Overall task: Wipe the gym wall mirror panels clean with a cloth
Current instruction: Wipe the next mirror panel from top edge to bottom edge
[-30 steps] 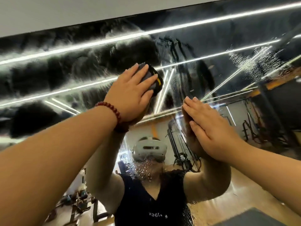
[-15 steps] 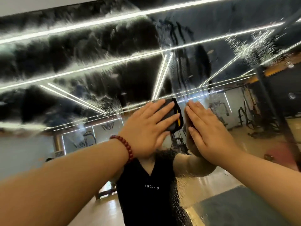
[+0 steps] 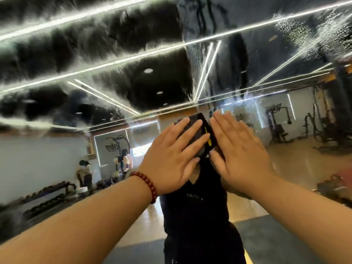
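Reflected room: dark ceiling crossed by white strip lights. Pale wall at left with a dumbbell rack along it. Glossy tan floor and grey mat. Weight machines stand at far right.

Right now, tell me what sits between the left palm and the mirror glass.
In the head view, the dark cloth with a yellow mark lies between the left hand and the mirror, pressed flat under straight fingers.

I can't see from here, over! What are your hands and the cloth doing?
Left hand flat, pressing dark cloth on mirror. Right hand flat on glass beside it. Droplets upper right. Nothing blocking.
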The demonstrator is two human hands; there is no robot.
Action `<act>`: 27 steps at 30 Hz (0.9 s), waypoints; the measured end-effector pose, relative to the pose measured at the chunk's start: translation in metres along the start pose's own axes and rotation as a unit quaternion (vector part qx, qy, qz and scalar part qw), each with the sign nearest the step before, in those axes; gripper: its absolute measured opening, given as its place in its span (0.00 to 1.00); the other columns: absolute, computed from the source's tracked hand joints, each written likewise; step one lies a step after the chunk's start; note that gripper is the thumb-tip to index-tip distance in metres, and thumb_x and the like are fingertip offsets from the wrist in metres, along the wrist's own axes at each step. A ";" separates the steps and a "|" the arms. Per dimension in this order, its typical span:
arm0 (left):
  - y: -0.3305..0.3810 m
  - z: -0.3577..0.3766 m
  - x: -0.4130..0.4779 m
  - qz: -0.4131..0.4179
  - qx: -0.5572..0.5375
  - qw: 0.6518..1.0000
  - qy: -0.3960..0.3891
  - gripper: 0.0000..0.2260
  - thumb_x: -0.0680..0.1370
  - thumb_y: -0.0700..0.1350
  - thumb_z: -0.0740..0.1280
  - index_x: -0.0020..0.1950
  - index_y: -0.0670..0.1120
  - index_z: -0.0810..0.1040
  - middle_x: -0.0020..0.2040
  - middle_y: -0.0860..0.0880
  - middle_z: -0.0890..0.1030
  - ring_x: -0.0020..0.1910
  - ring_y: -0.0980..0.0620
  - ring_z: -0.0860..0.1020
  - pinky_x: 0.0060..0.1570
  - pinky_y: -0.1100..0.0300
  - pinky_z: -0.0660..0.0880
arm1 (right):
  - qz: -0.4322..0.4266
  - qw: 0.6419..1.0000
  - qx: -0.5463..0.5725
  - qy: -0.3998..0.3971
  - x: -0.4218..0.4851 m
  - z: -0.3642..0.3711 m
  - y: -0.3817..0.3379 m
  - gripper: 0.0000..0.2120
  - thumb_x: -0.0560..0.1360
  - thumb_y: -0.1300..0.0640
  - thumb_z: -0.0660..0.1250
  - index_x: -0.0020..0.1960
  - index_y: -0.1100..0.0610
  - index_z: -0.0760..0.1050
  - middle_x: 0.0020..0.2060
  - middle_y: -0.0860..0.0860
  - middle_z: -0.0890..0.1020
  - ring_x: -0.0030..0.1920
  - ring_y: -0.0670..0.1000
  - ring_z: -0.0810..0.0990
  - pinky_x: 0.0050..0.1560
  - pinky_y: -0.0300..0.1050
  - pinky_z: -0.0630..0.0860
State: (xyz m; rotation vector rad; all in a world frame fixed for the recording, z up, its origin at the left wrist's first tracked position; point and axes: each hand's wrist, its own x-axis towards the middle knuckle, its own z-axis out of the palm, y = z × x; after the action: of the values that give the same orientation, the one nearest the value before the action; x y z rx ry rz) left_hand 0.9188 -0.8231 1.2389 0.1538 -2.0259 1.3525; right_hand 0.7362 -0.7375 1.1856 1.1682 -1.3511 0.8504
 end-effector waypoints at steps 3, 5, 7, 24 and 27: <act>-0.022 -0.006 0.011 -0.014 0.011 1.000 -0.003 0.24 0.80 0.54 0.56 0.76 0.48 0.68 0.76 0.43 0.66 0.76 0.39 0.62 0.74 0.43 0.59 | -0.013 1.000 0.007 -0.007 -0.006 0.001 0.007 0.31 0.81 0.44 0.54 0.79 0.58 0.58 0.79 0.53 0.57 0.79 0.50 0.53 0.78 0.50 0.49; -0.035 -0.012 0.024 -0.089 0.012 0.996 0.022 0.24 0.81 0.54 0.55 0.76 0.47 0.68 0.76 0.41 0.66 0.76 0.38 0.62 0.74 0.42 0.58 | -0.023 1.000 0.005 -0.007 -0.010 0.001 0.009 0.31 0.81 0.44 0.54 0.79 0.59 0.59 0.79 0.54 0.58 0.79 0.51 0.53 0.78 0.49 0.48; -0.030 -0.011 0.028 -0.166 0.011 0.985 0.048 0.24 0.81 0.54 0.53 0.76 0.48 0.67 0.76 0.42 0.65 0.76 0.39 0.60 0.76 0.44 0.54 | -0.028 1.000 0.003 0.007 -0.015 0.002 0.011 0.31 0.81 0.45 0.54 0.78 0.60 0.60 0.78 0.54 0.60 0.78 0.51 0.54 0.78 0.47 0.46; 0.024 -0.003 0.019 -0.263 -0.028 0.964 0.029 0.24 0.82 0.54 0.54 0.78 0.50 0.64 0.79 0.43 0.60 0.78 0.40 0.55 0.77 0.44 0.52 | 0.025 0.999 0.015 -0.034 -0.052 -0.002 -0.009 0.32 0.81 0.46 0.51 0.79 0.62 0.55 0.80 0.56 0.55 0.80 0.53 0.50 0.78 0.53 0.46; 0.035 0.008 0.010 -0.224 -0.011 0.974 0.030 0.24 0.82 0.53 0.56 0.78 0.51 0.63 0.79 0.43 0.60 0.78 0.39 0.56 0.76 0.40 0.53 | 0.030 0.999 0.020 -0.028 -0.056 -0.001 -0.012 0.32 0.80 0.46 0.52 0.79 0.62 0.56 0.79 0.56 0.55 0.79 0.53 0.51 0.77 0.54 0.48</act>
State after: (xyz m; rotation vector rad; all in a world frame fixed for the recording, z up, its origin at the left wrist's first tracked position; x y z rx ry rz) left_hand 0.8917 -0.8115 1.2163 0.5198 -1.8141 1.0349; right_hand 0.7427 -0.7298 1.1297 1.1945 -1.4276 0.8965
